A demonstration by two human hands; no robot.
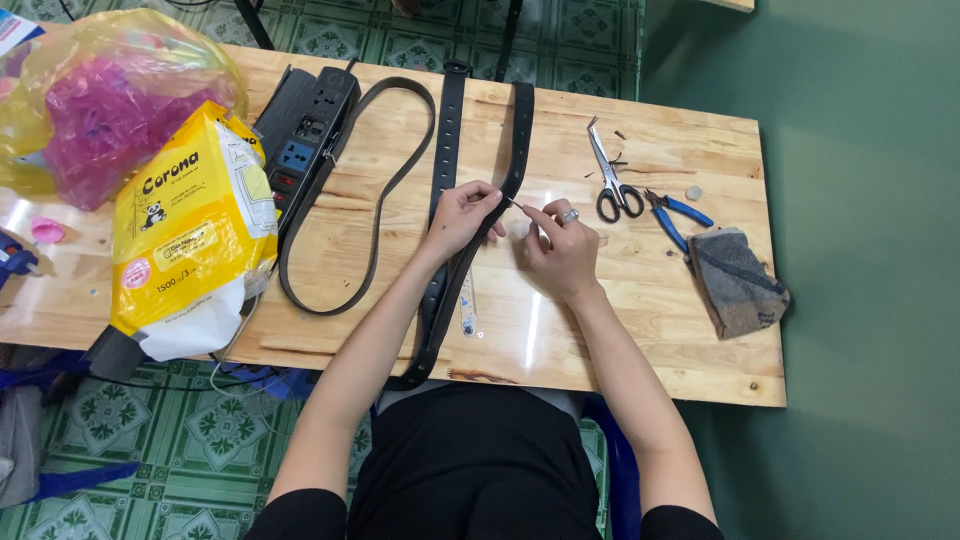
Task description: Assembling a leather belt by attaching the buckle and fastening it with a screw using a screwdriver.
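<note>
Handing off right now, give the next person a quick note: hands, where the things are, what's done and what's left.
Left hand pinches the black belt at its right-hand strap, near the holes.
Right hand, ring on one finger, holds a thin needle-like pin pointed at that spot.
The belt lies looped on the wooden table, one end hanging off the near edge.
Scissors, blue-handled pliers and a grey cloth lie to the right; a yellow bag and a power strip lie to the left.
Done: belt laid out, pin in hand.
Left: the pin looks not yet through the strap.
</note>
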